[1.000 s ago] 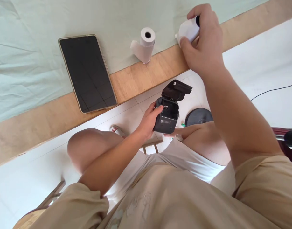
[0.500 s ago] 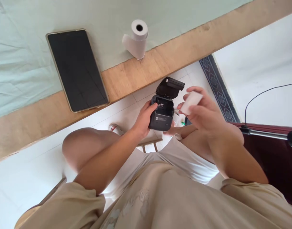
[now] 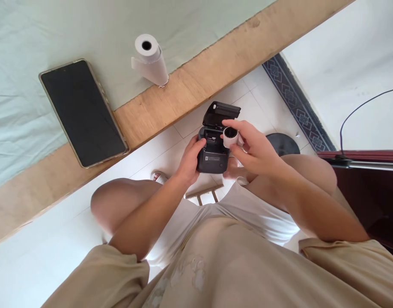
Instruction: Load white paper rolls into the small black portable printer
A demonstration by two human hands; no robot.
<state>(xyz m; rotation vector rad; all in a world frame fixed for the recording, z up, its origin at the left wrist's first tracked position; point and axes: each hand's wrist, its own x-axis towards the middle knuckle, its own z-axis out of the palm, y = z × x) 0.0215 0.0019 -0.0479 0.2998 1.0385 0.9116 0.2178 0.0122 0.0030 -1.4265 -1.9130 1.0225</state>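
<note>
My left hand (image 3: 190, 162) grips the left side of a small black label printer (image 3: 213, 161), its thumb lying over the rim. The printer's lid (image 3: 219, 113) is swung up, so the hollow paper compartment shows. Between the thumb and fingers of my right hand (image 3: 252, 147) is a small roll of white paper (image 3: 229, 141) with a wide dark core opening facing up. That roll is right over the right side of the compartment; whether it touches the printer I cannot tell.
On the table's pale green cloth (image 3: 96, 25) stands a larger white paper roll (image 3: 154, 68) with a loose end. A dark-screened tablet or phone (image 3: 84, 113) lies left of it, across the wooden table edge (image 3: 196, 83). My knees and the tiled floor are below.
My right hand has moved left to the printer and turned the small paper roll, so its core now faces up. The table and its things appear shifted left and lower.
</note>
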